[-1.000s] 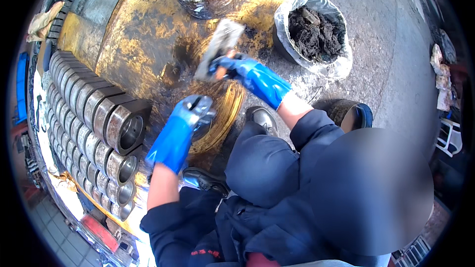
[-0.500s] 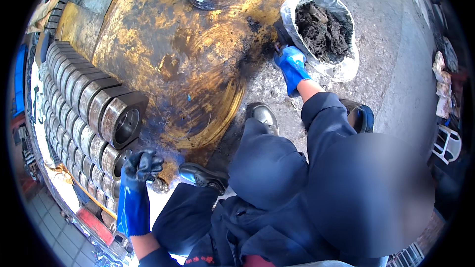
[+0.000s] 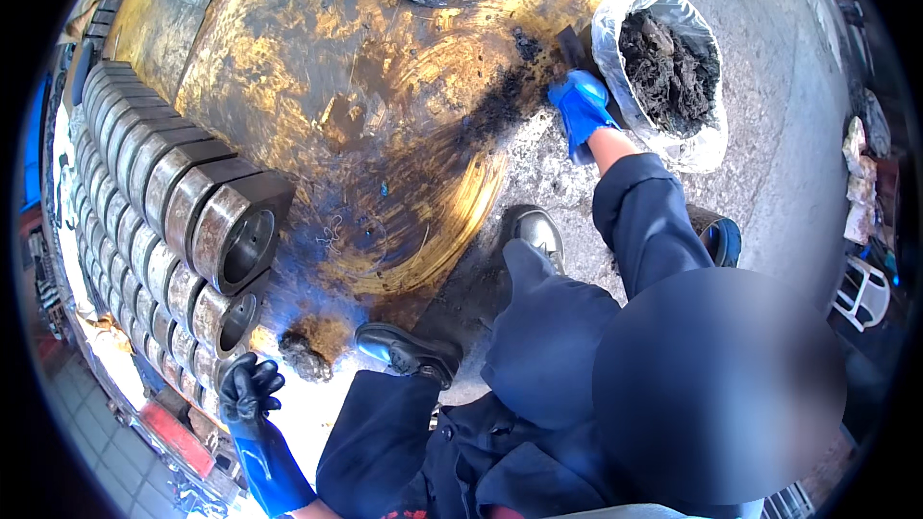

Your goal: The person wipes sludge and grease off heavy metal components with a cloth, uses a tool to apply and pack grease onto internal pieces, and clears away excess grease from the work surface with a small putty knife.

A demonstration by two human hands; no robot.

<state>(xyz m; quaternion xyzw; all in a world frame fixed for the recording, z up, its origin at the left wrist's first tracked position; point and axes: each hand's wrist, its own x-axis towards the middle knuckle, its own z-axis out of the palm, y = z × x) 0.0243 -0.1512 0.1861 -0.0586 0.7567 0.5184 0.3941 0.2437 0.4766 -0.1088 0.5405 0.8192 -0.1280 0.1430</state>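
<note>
Grey metal rings [image 3: 216, 231] lie in stacked rows, left of frame. My left hand [image 3: 252, 389], blue-gloved with dark fingers, lower left, just beside them: fingers loosely curled and parted; contact cannot be told. Dark clump [image 3: 306, 356] near it, to the right. Yellow-stained floor sheet [image 3: 288, 48] across upper centre; black crumbs [image 3: 505, 101] toward its right side. Upper right of centre: my right hand [image 3: 582, 101] closed on a trowel [image 3: 571, 46], dark blade pointing up-frame, handle hidden by glove. White-lined bucket [image 3: 710, 149] of dark matter just right.
</note>
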